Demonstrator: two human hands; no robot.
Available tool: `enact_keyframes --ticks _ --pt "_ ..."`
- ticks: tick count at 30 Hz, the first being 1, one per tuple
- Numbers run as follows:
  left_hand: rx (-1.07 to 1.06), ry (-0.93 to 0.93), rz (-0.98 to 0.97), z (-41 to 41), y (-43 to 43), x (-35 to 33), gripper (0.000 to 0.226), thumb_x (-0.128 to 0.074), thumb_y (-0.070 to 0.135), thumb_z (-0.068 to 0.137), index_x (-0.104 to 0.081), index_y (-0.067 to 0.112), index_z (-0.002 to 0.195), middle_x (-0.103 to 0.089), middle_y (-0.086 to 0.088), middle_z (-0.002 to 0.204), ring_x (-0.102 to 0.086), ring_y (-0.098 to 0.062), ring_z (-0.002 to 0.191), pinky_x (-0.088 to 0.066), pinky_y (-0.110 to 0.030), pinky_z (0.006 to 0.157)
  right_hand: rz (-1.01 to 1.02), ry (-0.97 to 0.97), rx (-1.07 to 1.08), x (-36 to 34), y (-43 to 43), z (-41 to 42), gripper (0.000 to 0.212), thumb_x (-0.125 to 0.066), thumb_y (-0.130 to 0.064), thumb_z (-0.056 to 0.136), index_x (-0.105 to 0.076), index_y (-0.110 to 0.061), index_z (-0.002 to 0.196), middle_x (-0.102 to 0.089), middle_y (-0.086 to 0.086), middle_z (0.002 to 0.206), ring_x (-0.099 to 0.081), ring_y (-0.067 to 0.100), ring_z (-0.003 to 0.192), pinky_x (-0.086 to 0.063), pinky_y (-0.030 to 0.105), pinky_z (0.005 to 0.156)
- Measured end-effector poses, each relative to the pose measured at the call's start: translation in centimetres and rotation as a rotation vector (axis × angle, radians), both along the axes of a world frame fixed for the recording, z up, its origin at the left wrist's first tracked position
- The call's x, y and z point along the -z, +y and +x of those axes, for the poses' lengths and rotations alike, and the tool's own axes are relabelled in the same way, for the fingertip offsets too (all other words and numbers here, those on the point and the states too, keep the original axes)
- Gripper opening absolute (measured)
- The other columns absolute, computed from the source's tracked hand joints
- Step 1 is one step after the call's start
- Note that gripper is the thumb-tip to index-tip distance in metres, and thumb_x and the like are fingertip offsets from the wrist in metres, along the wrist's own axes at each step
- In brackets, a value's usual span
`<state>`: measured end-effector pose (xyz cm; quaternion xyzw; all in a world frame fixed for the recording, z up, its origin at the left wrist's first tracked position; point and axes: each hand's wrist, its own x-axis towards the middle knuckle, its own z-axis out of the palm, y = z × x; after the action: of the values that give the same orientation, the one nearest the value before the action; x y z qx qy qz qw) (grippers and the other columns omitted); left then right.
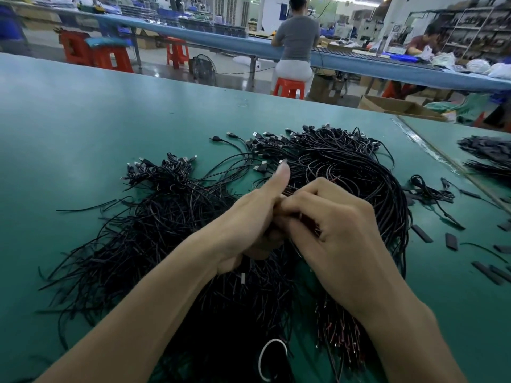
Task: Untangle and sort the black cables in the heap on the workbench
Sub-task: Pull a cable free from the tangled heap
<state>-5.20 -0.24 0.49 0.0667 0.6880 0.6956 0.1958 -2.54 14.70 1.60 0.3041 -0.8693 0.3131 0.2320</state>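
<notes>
A big heap of thin black cables (154, 230) with USB plugs spreads over the green workbench (69, 128). A neater bundle of black cables (345, 161) curves at the right, plugs pointing to the far side. My left hand (254, 217) and my right hand (337, 230) meet above the heap's middle. The left hand's fingers curl round a bunch of cables, its thumb sticking up. The fingers of my right hand pinch cable strands right beside the left fist. What lies inside the fists is hidden.
Short black sleeve pieces (450, 241) lie scattered at the right. Another cable pile (489, 153) sits on the neighbouring bench. A white ring (272, 357) lies near the front edge. Two people work at a blue bench (221, 40) behind, with red stools (289, 88) around.
</notes>
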Motion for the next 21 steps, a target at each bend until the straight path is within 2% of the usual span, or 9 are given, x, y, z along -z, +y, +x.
enact_keyframes --ticks 2,3,4,6,9,11,13,17,21 --pt "0.143 -0.048 0.067 0.0 -0.4 -0.4 0.071 -0.031 0.095 0.071 -0.039 0.027 0.055 -0.031 0.008 0.051 -0.02 -0.007 0.038 -0.017 -0.014 0.036 -0.06 -0.007 0.036 0.1 0.2 -0.2 0.011 -0.074 -0.013 0.087 -0.077 -0.021 0.093 -0.063 -0.008 0.089 -0.06 0.006 0.08 -0.049 0.02 0.07" --pt "0.207 -0.047 0.102 0.0 -0.6 -0.5 0.069 -0.041 0.095 0.065 -0.041 0.027 0.059 -0.03 0.009 0.054 -0.019 -0.006 0.039 -0.016 -0.013 0.036 -0.092 -0.013 0.044 0.2 0.2 -0.2 0.009 -0.074 -0.015 0.087 -0.077 -0.022 0.092 -0.064 -0.009 0.088 -0.061 0.005 0.08 -0.049 0.019 0.07" --pt "0.255 -0.023 0.12 0.0 -0.9 -0.6 0.063 -0.058 0.087 0.064 -0.045 0.025 0.065 -0.029 0.009 0.056 -0.019 -0.004 0.041 -0.017 -0.012 0.036 -0.113 -0.017 0.044 0.2 0.3 -0.2 0.007 -0.074 -0.018 0.088 -0.077 -0.024 0.091 -0.065 -0.01 0.087 -0.062 0.005 0.08 -0.049 0.02 0.069" --pt "0.328 0.05 0.105 0.0 -1.4 -0.5 0.051 -0.082 0.05 0.062 -0.055 0.014 0.085 -0.031 0.008 0.058 -0.023 -0.002 0.043 -0.019 -0.011 0.037 -0.123 -0.027 0.034 0.1 0.5 -0.3 0.008 -0.071 -0.024 0.088 -0.076 -0.027 0.095 -0.066 -0.012 0.087 -0.063 0.005 0.081 -0.051 0.025 0.069" --pt "0.362 0.094 0.01 0.2 -1.6 -0.5 0.054 -0.084 0.02 0.06 -0.057 -0.003 0.099 -0.043 0.003 0.062 -0.034 -0.001 0.045 -0.025 -0.013 0.038 -0.095 -0.093 0.046 -0.1 0.7 -0.3 0.035 -0.069 -0.035 0.084 -0.068 -0.036 0.118 -0.065 -0.019 0.082 -0.062 0.005 0.078 -0.052 0.027 0.069" --pt "0.362 0.114 -0.039 0.4 -1.3 -0.4 0.041 -0.084 0.008 0.063 -0.062 0.0 0.096 -0.048 0.003 0.063 -0.04 0.0 0.046 -0.028 -0.013 0.039 -0.03 -0.089 0.058 -0.2 0.6 -0.3 0.04 -0.066 -0.038 0.083 -0.065 -0.041 0.123 -0.062 -0.02 0.084 -0.061 0.005 0.08 -0.053 0.031 0.07" --pt "0.347 0.134 -0.04 0.6 -1.1 -0.5 0.024 -0.08 0.004 0.067 -0.068 0.018 0.082 -0.052 0.008 0.06 -0.043 0.001 0.047 -0.028 -0.012 0.039 -0.025 -0.069 0.034 -0.1 0.6 -0.3 0.029 -0.067 -0.034 0.085 -0.071 -0.04 0.113 -0.061 -0.019 0.087 -0.061 0.006 0.083 -0.053 0.035 0.071" --pt "0.366 0.131 -0.051 0.6 -1.2 -0.6 0.021 -0.079 0.006 0.07 -0.064 0.015 0.082 -0.049 0.009 0.057 -0.04 0.001 0.045 -0.027 -0.013 0.039 -0.055 -0.008 -0.018 -0.1 0.7 -0.5 0.014 -0.071 -0.026 0.084 -0.078 -0.031 0.095 -0.062 -0.018 0.089 -0.063 0.007 0.082 -0.053 0.032 0.068" --pt "0.365 0.123 -0.085 0.8 -0.9 -0.6 0.022 -0.078 0.007 0.071 -0.062 0.021 0.078 -0.049 0.011 0.057 -0.043 0.001 0.047 -0.029 -0.013 0.04 0.037 -0.007 -0.033 -0.1 1.1 -0.7 0.008 -0.066 -0.028 0.088 -0.073 -0.03 0.089 -0.055 -0.02 0.091 -0.059 0.006 0.08 -0.051 0.031 0.065"
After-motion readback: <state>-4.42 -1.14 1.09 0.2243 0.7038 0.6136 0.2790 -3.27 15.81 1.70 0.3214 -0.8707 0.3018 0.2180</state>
